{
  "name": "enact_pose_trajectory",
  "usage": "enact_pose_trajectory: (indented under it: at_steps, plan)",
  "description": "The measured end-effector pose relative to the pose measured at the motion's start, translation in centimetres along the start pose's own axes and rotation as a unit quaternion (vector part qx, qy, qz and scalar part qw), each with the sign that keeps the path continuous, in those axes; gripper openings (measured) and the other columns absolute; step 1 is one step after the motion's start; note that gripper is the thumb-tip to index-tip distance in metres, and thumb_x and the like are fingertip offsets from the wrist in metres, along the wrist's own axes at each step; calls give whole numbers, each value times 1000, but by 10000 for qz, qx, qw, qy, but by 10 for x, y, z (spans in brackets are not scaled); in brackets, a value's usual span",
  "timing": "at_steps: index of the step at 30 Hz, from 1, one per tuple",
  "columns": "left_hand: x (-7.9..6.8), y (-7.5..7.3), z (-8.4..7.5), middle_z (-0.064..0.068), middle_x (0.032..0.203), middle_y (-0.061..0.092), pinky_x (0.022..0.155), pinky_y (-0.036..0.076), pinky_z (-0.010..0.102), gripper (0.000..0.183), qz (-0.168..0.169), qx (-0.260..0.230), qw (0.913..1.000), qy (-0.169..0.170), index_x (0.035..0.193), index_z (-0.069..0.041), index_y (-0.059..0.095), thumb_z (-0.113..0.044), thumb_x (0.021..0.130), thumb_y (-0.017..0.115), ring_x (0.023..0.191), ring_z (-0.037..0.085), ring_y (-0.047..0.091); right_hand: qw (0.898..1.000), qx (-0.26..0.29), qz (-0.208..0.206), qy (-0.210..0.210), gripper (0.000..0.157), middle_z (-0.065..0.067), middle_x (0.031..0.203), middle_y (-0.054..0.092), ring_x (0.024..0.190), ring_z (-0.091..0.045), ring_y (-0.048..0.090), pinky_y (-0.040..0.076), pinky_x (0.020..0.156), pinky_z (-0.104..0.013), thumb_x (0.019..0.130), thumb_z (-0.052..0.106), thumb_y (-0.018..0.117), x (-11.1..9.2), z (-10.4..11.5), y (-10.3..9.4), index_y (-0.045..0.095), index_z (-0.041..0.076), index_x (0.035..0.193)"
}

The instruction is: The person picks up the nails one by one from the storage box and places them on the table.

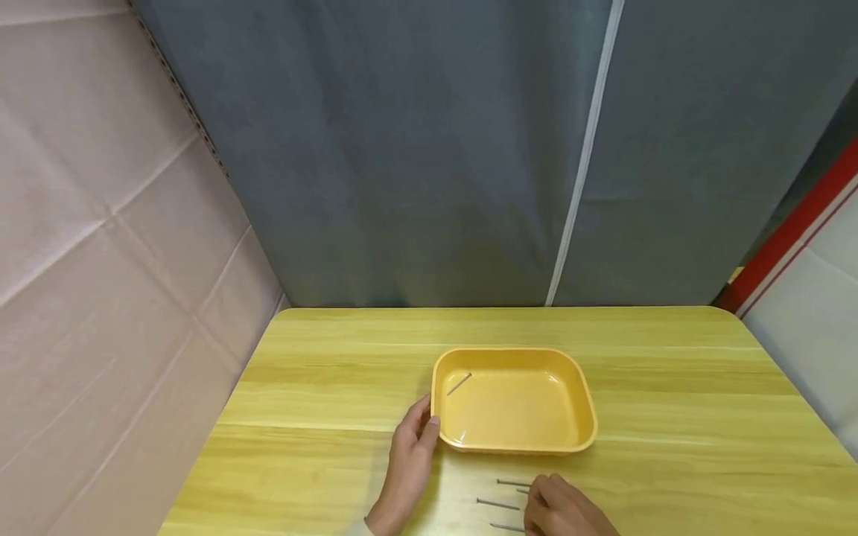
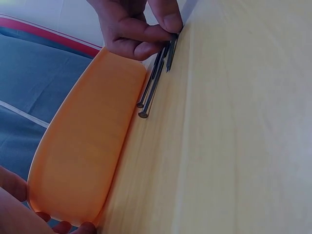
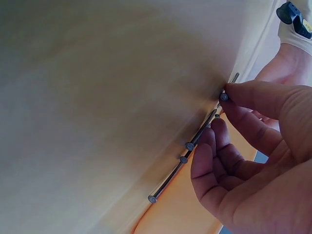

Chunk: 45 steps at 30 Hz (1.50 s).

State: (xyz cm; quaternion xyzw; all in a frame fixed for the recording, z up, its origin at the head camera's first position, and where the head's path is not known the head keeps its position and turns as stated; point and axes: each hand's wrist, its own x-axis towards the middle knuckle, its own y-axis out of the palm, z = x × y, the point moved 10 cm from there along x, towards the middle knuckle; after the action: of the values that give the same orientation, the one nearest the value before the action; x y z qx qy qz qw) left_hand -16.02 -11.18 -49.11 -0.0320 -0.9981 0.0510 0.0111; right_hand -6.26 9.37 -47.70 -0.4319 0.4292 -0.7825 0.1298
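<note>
A yellow plastic tray rests on the table with one nail inside, near its left end. My left hand holds that end, thumb at the rim and the other fingers round the outer wall. In front of the tray, my right hand is low over several loose nails. Its thumb and forefinger pinch a nail by the head, as the right wrist view shows; the other fingers are bent beside more nails. Fingers partly cover some nails in the head view.
The wood-patterned table reaches back to a grey-blue curtain with a white strip. A pale quilted cloth hangs at the left, and a white panel with a red border stands at the right.
</note>
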Motion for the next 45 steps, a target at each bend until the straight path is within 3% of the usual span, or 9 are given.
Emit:
enact_pose_trajectory:
  at_steps: [3,9,17,23,27,33,41,45]
  plan:
    - [0,0,1,23,152,59,105,54,27,51,-9,-132,9998,-133,163,7,42,-11,116,49,131,33,60,9999,-67,143,-29,42,21,89,41,80,9,29,25,65,-4,82,29,95,0,-2,3,55,32,70]
    - [1,-2,4,22,155,58,105,53,24,51,-74,-214,9995,-233,163,5,43,-10,115,52,135,33,59,9993,28,360,72,36,20,90,43,80,8,30,26,64,-6,95,40,87,-2,-6,7,60,30,74]
    - [3,-3,5,21,155,58,105,52,23,50,-89,-145,9996,-230,163,5,44,-11,116,52,136,33,58,9997,205,-23,119,24,19,95,49,84,7,39,34,65,-6,88,27,93,-7,-9,-11,70,28,80]
    - [3,-2,2,22,158,56,108,51,21,50,-65,-200,9996,-166,163,4,44,-10,116,51,139,34,57,9936,219,434,1024,26,19,100,52,89,5,46,47,63,-18,83,11,92,-8,-24,-24,74,29,87]
    - [3,-3,3,22,157,57,108,51,23,50,-82,-193,9997,-156,163,5,44,-10,116,51,138,34,57,9846,178,732,1576,27,22,103,53,90,7,49,51,63,-21,85,15,92,-7,-32,-36,73,33,90]
    - [3,-4,4,23,154,58,107,52,24,51,-115,-147,9997,-175,162,6,43,-11,115,52,135,33,59,9836,294,556,1692,33,24,103,54,90,7,50,51,63,-22,83,14,96,6,-34,-59,73,35,91]
    - [2,-3,3,23,156,57,108,52,25,52,-70,-124,9998,-156,163,7,42,-12,116,51,136,34,58,9801,48,258,1967,32,24,100,53,87,7,51,53,66,-21,80,12,98,22,-42,-80,76,32,92]
    - [2,-2,2,24,160,54,112,50,25,51,-4,-106,9999,-133,164,7,40,-11,117,49,141,36,56,9834,79,98,1811,34,23,99,56,86,6,51,54,65,-21,80,8,98,30,-43,-85,77,32,92]
